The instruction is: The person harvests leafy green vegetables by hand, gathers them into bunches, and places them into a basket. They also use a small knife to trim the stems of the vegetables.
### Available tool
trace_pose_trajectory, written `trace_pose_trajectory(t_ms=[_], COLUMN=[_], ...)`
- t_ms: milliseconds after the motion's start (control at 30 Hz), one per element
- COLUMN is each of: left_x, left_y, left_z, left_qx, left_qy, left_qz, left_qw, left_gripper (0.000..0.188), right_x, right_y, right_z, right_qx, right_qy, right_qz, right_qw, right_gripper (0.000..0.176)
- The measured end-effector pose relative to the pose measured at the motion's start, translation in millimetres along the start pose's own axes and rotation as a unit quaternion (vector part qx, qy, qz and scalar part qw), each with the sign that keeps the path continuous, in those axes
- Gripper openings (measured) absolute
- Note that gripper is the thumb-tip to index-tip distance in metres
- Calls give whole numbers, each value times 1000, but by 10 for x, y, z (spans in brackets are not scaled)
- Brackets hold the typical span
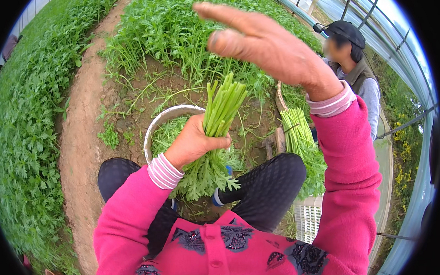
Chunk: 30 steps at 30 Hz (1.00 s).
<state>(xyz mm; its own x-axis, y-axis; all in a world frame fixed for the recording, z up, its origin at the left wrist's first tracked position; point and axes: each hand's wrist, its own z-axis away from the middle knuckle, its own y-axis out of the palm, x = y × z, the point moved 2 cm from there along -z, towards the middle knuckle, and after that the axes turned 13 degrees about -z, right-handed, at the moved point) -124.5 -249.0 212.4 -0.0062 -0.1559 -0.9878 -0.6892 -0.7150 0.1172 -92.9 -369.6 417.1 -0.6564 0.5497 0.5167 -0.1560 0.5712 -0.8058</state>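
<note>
My left hand grips a bunch of leafy greens around the stalks, cut stem ends up and lobed leaves hanging below. My right hand is raised above and to the right of the stem ends, slightly blurred, palm flat with thumb and fingers apart, holding nothing. Behind my left hand stands a round white-rimmed tub with loose greens inside. At my right knee lies a larger bundle of the same greens, its stalks bound with a thin dark tie.
Uncut greens grow ahead, and another bed lies left beyond a bare soil path. A person in a dark cap is at the right. A white plastic crate sits beside my right leg, near wooden pieces.
</note>
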Motion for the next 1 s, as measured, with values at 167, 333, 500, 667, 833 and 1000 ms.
trace_pose_trajectory(t_ms=[167,333,500,667,833,1000], left_x=[30,22,10,2,30,65], left_y=[50,-31,-86,-4,1,-42], left_z=[-40,-51,-96,-141,-122,-135], left_qx=[-42,-37,-104,-157,-151,-98], left_qy=[12,-7,-19,43,47,28], left_qz=[18,72,89,43,78,111], left_qw=[999,997,990,986,984,989], left_gripper=[24,25,28,30,37,40], right_x=[-111,-54,-162,-320,-407,-444], right_y=[462,99,572,882,896,846], right_z=[132,162,471,572,541,556], right_qx=[219,-129,-22,-134,-123,-163], right_qy=[131,-3,177,115,188,202], right_qz=[65,-180,38,161,24,-82], right_qw=[965,975,983,971,974,962], right_gripper=[86,43,19,22,19,17])
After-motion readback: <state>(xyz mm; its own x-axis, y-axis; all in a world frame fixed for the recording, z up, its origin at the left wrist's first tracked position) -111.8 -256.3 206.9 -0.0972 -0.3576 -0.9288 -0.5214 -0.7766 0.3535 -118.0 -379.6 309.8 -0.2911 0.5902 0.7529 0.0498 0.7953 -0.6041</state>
